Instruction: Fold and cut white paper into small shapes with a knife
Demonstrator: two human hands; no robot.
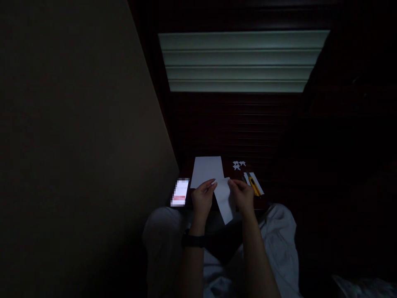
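Note:
A white strip of paper (224, 200) hangs between my two hands above the near edge of the small dark table. My left hand (202, 197) pinches its upper left corner, where a small white bit shows at the fingertips. On the other side my right hand (243, 194) is closed on the upper right edge. Behind them lies a larger white sheet (207, 169), flat on the table. Several small white paper cutouts (238, 165) rest to the right of that sheet. Fine detail at the fingertips is lost in the dim light.
A lit phone (180, 192) lies on the table's left side. Right of my right hand, a yellow utility knife (254, 186) rests on a white piece of paper (259, 184). A wall (93, 124) rises at left, and a dark slatted panel (229, 124) stands behind the table.

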